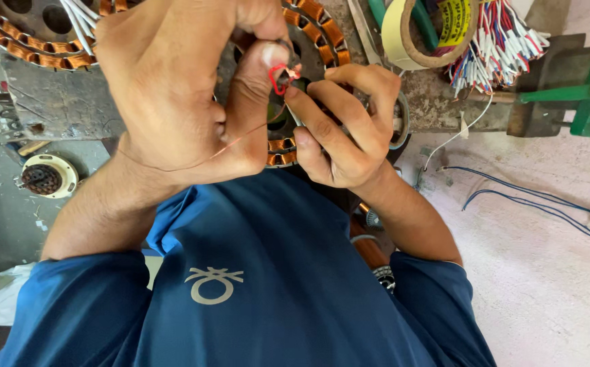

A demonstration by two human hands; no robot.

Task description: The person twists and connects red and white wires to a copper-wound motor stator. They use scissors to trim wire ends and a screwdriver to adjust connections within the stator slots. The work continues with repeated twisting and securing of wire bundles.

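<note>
Left hand (172,88) fisted, right hand (346,126) curled, pinching red wire (279,78).

Both forearms come up from the near edge and converge at centre, bare below blue short sleeves. Left hand (172,88) is big in frame, back of hand toward camera, wrist bent, thumb and fingertips pinched shut at its far right. Right hand (342,129) sits just right of it, fingers curled, index and thumb tips pinched, touching the left thumb tip
</note>
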